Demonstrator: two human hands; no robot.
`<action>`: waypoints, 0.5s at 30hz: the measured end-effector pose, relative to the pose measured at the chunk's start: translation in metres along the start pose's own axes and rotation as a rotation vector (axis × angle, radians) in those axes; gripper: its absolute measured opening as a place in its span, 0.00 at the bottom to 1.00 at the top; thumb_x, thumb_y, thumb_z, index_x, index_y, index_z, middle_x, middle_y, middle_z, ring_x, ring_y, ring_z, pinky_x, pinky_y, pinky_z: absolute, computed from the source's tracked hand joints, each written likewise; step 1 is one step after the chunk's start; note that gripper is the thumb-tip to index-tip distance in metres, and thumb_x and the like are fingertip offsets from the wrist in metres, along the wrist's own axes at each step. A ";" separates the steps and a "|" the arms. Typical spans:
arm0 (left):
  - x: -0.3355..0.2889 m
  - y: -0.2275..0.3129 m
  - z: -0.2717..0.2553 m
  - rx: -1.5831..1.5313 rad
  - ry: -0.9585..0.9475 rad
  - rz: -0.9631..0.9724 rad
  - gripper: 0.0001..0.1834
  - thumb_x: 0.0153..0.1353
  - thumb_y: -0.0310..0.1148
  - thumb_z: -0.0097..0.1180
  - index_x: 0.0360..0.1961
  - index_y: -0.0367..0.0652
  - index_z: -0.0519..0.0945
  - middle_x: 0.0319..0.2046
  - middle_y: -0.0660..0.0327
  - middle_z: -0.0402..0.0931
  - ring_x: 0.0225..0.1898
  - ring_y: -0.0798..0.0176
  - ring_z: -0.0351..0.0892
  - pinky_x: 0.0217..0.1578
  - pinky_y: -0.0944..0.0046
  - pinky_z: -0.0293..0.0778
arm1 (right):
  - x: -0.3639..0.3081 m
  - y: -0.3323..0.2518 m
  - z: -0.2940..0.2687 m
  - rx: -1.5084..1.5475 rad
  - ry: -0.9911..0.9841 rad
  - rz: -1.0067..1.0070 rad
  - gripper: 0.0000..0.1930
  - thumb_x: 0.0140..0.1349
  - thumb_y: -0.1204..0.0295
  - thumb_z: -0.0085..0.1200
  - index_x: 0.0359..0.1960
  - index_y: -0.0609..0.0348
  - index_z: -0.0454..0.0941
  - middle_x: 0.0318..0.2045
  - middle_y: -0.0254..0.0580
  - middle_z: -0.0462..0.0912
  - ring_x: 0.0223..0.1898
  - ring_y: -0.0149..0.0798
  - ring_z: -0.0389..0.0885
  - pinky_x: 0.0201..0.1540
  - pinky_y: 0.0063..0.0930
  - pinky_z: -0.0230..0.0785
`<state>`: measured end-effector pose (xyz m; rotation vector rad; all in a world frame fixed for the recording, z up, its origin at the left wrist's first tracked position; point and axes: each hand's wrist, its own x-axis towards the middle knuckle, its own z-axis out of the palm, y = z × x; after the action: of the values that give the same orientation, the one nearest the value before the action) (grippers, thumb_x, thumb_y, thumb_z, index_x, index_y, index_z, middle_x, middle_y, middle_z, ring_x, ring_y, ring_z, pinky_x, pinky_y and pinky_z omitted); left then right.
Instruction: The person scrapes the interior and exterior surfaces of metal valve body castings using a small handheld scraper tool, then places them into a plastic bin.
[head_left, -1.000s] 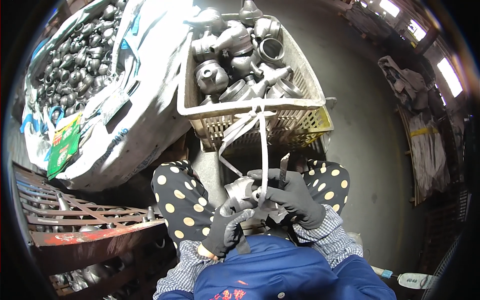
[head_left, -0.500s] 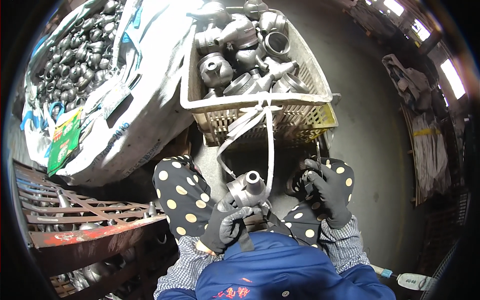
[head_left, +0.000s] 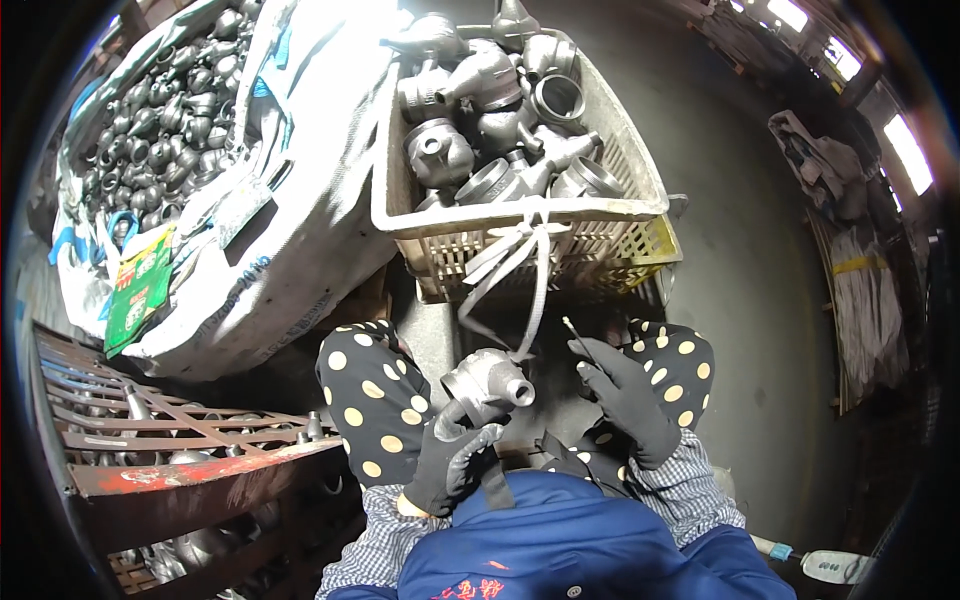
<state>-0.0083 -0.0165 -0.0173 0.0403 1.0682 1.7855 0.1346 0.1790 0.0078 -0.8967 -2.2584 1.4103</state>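
Observation:
My left hand (head_left: 452, 462), in a dark glove, is closed round the lower side of a grey metal casting (head_left: 488, 385). This casting has a rounded body and a short hollow spout, which points right and toward me. To its right is my gloved right hand (head_left: 625, 400), closed on a thin rod-like tool (head_left: 572, 332) with a pale tip. The rod slants up and left out of the fingers, apart from the casting. Its lower part is hidden in the glove, so its exact kind cannot be made out.
Ahead stands a plastic crate (head_left: 520, 212) heaped with similar castings, a white strap (head_left: 538, 290) hanging from its front rim. At the left are a large white woven sack (head_left: 300, 230) full of small castings and a rusty metal rack (head_left: 200, 475) holding more parts.
The casting in my left hand has turned, its spout swinging from upward to the right. My right hand has moved left toward it with the rod. The view has shifted slightly.

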 end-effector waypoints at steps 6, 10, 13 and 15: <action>-0.002 0.011 -0.018 0.250 -0.128 -0.020 0.12 0.59 0.23 0.61 0.45 0.34 0.78 0.36 0.64 0.80 0.37 0.76 0.75 0.40 0.75 0.71 | -0.007 -0.040 0.000 0.426 -0.065 0.191 0.15 0.65 0.77 0.52 0.52 0.71 0.76 0.48 0.46 0.82 0.48 0.33 0.81 0.51 0.25 0.72; 0.001 0.018 -0.030 0.370 -0.195 -0.043 0.11 0.59 0.23 0.61 0.43 0.33 0.78 0.35 0.66 0.79 0.35 0.76 0.75 0.39 0.75 0.72 | -0.012 -0.053 0.003 0.301 -0.240 -0.140 0.19 0.61 0.78 0.55 0.55 0.69 0.73 0.48 0.46 0.81 0.47 0.34 0.80 0.53 0.26 0.71; 0.003 0.027 -0.030 0.525 -0.233 -0.044 0.15 0.58 0.24 0.61 0.46 0.33 0.77 0.35 0.66 0.78 0.35 0.75 0.75 0.39 0.74 0.73 | -0.017 -0.052 0.009 0.274 -0.457 -0.228 0.28 0.55 0.77 0.58 0.61 0.62 0.70 0.52 0.45 0.78 0.50 0.33 0.78 0.52 0.26 0.70; 0.007 0.036 -0.029 0.604 -0.286 -0.014 0.18 0.55 0.24 0.62 0.48 0.32 0.77 0.36 0.64 0.80 0.37 0.74 0.76 0.41 0.72 0.74 | -0.018 -0.053 0.015 0.235 -0.534 -0.226 0.29 0.54 0.76 0.57 0.62 0.60 0.70 0.52 0.46 0.78 0.49 0.35 0.79 0.52 0.27 0.70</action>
<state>-0.0514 -0.0333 -0.0135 0.6334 1.3471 1.3359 0.1214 0.1403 0.0489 -0.1904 -2.3751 1.9207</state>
